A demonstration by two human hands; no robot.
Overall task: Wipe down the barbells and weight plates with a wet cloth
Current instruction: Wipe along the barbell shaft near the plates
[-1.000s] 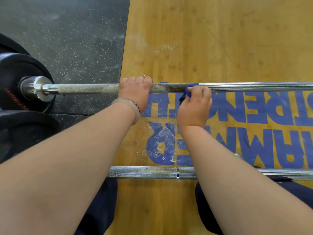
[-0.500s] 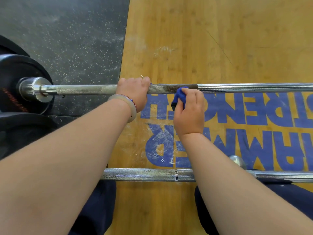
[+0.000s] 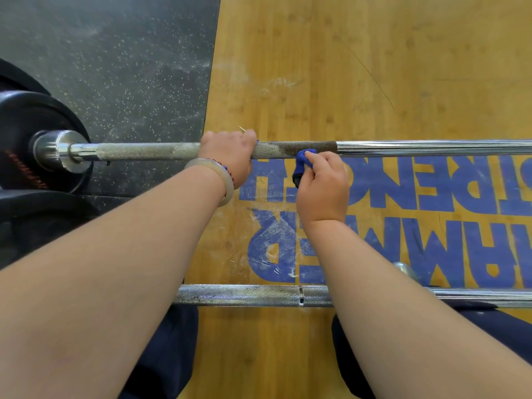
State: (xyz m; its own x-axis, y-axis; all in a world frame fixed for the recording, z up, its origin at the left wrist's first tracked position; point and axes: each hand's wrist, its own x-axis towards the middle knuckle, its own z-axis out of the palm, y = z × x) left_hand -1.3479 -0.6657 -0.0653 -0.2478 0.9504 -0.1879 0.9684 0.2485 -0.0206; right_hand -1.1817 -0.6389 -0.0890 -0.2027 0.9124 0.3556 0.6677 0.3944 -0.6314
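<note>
A steel barbell [image 3: 417, 148] lies across the wooden platform, its knurled part dark and wet to the right of my left hand. My left hand [image 3: 230, 152] grips the bar from above. My right hand [image 3: 321, 185] holds a small blue cloth [image 3: 302, 164] bunched in its fingers, the cloth's tip touching the near side of the bar. Black weight plates [image 3: 31, 116] sit on the bar's left sleeve [image 3: 54, 151]. A second barbell [image 3: 244, 295] lies closer to me, crossing under my forearms.
The left side is black speckled rubber flooring [image 3: 115, 67]. The wooden platform [image 3: 345, 67] carries large blue letters and chalk smears. Another black plate [image 3: 37, 214] lies at the lower left. My knees in dark trousers [image 3: 169, 349] are just behind the near bar.
My right hand with the cloth has slid left along the bar and dropped slightly toward me, leaving a darker wet stretch of knurling. My left hand has kept its grip.
</note>
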